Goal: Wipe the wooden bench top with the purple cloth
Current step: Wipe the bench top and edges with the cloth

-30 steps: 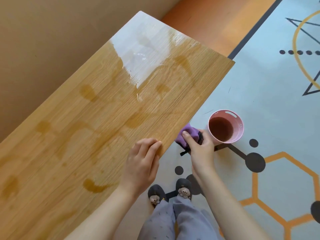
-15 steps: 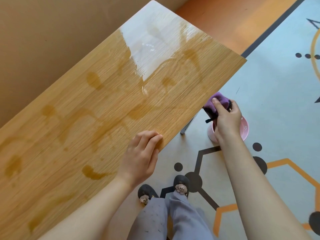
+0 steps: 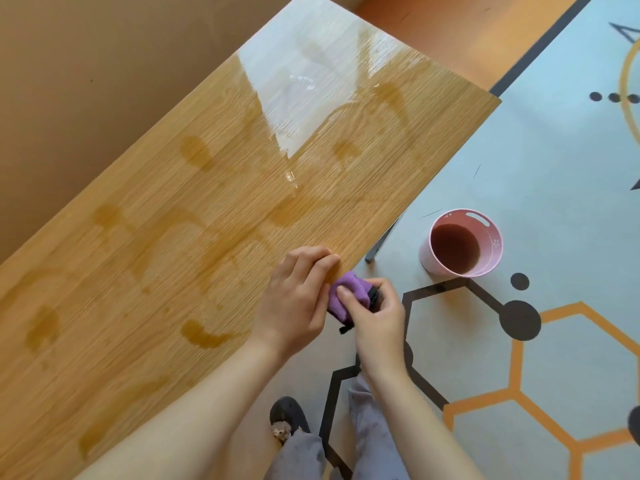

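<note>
The wooden bench top [image 3: 194,216] runs diagonally across the view and is smeared with brownish wet streaks and a glossy wet patch at its far end. My right hand [image 3: 379,320] grips the bunched purple cloth [image 3: 346,292], which has a dark part beneath it, with the thumb pressed on top. The cloth sits just off the bench's near edge, against my left hand [image 3: 298,299]. That hand rests on the bench edge with its fingers bent; whether it also holds the cloth is unclear.
A pink bucket [image 3: 460,242] with brownish water stands on the patterned floor mat [image 3: 519,168] to the right of the bench. A metal bench leg [image 3: 381,244] shows under the edge. My slippered foot [image 3: 287,419] and trouser legs are below. A tan wall [image 3: 104,64] borders the bench's far side.
My right hand has lifted the cloth out of the bucket, raised it, then brought it left and down to the bench edge beside my left hand. The left hand stayed put.
</note>
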A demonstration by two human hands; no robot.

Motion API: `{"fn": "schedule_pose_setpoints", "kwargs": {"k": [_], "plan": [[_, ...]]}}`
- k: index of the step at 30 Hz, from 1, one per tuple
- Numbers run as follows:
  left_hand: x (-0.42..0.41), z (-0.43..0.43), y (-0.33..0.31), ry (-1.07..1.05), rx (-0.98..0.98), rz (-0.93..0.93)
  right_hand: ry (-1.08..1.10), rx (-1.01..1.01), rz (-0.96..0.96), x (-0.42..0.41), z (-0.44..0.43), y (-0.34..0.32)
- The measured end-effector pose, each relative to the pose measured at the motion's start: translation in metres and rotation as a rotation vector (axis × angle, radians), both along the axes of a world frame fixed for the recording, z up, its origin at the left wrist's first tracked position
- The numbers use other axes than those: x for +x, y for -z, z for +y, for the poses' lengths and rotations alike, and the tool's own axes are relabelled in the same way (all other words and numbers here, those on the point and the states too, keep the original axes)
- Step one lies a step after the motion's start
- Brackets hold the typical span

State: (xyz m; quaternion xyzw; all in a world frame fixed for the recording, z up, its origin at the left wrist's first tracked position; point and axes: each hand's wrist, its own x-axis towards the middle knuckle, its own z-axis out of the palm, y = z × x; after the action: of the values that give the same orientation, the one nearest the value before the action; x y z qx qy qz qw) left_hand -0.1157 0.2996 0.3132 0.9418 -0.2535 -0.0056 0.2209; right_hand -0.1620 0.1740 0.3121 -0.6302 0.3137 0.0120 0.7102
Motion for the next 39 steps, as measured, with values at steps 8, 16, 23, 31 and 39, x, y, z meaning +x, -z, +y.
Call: {"fn": "schedule_pose_setpoints", "kwargs": {"k": [8, 16, 23, 31, 39], "plan": [[-0.001, 0.003, -0.006, 0.014, -0.023, 0.087, 0.308, -0.120, -0.081, 0.065, -0.054, 0.003], [-0.083, 0.085, -0.019, 0.084, 0.050, -0.039, 0.305, -0.126, -0.119, 0.014, 0.014, 0.005], [-0.114, 0.137, 0.002, -0.012, 0.089, -0.106, 0.184, -0.120, -0.079, -0.058, 0.089, 0.000], [-0.114, 0.135, 0.003, -0.012, 0.131, -0.133, 0.198, -0.130, -0.073, -0.020, 0.048, -0.001], [-0.116, 0.134, 0.005, -0.013, 0.129, -0.131, 0.282, -0.132, -0.078, 0.000, 0.027, 0.000]]}}
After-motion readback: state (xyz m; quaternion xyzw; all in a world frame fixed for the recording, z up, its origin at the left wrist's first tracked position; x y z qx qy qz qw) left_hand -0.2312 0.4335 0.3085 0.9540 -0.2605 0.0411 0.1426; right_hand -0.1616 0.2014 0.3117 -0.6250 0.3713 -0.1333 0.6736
